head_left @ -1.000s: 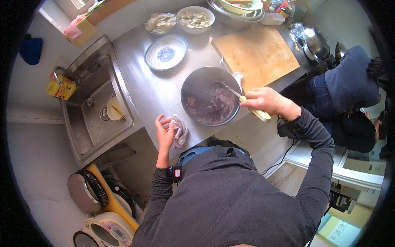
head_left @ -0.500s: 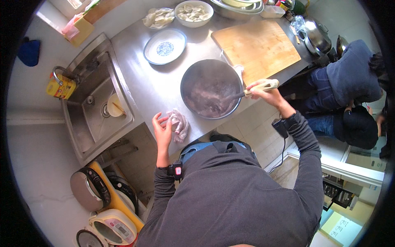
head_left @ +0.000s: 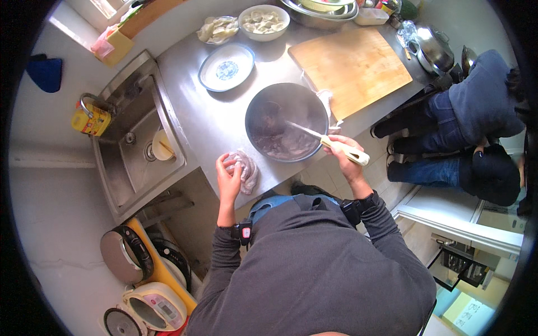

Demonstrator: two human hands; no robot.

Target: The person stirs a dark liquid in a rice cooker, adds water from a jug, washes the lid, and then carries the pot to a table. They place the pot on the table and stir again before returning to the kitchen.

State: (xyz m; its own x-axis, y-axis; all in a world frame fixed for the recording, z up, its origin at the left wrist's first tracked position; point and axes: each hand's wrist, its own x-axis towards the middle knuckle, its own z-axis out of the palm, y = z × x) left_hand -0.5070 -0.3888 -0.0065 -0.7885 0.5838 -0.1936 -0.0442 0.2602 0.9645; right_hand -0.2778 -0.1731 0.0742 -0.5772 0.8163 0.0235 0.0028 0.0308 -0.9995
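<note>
My right hand (head_left: pixel 346 157) is wrapped round the cream handle of a long cooking utensil (head_left: pixel 310 131). Its metal shaft slants over the rim into a dark round pot (head_left: pixel 256 106), and its working end is hard to make out in the steam. Dark, wet-looking contents lie in the pot. Left of the pot, a crumpled greyish cloth (head_left: pixel 249 173) lies at the counter's front edge. My left hand (head_left: pixel 228 178) is against that cloth's left side, fingers loosely bent and apart, the thumb over the cloth. Another white cloth (head_left: pixel 325 99) is bunched at the pot's right rim.
Behind the pot stand a blue-rimmed plate (head_left: pixel 213 67), a bowl of dumplings (head_left: pixel 263 35) and another dish of dumplings (head_left: pixel 217 29). A wooden cutting board (head_left: pixel 353 67) lies to the right. At left is a sink (head_left: pixel 131 182). Other people (head_left: pixel 482 106) stand at right.
My right hand has moved left and nearer to me, swinging the utensil so its shaft points up-left in the pot. My left hand has shifted slightly right, against the cloth.
</note>
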